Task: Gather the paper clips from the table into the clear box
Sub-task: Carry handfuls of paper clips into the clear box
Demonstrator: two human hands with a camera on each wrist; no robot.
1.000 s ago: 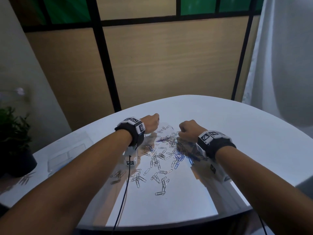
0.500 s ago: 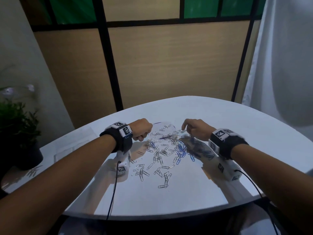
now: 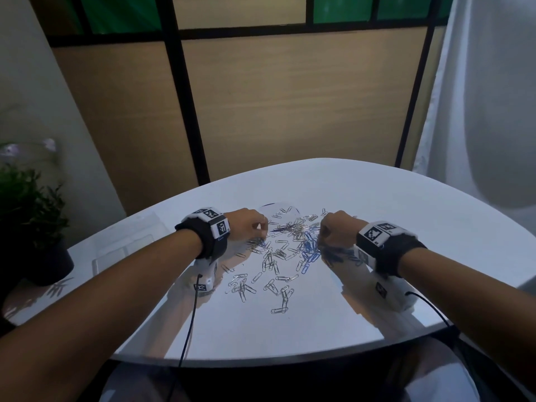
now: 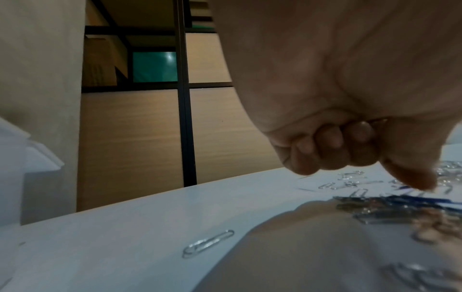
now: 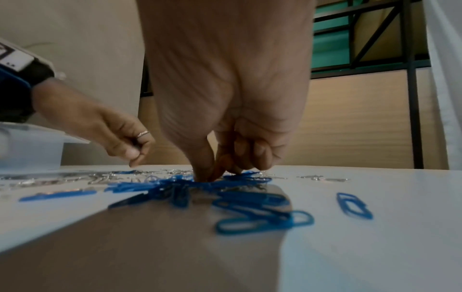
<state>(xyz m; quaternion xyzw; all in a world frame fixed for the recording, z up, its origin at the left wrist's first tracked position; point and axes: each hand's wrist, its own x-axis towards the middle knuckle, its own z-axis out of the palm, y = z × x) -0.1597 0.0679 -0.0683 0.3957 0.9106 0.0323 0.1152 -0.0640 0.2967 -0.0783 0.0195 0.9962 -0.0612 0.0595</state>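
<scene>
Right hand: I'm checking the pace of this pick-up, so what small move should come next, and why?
Probably close the pinch and lift. In the right wrist view the right hand has thumb and fingertips pressed down into the blue paper clips on the table, and the clear box waits on the left.

A potted plant (image 3: 27, 216) is being kept at the far left, a white curtain (image 3: 490, 97) being hung far right.
</scene>
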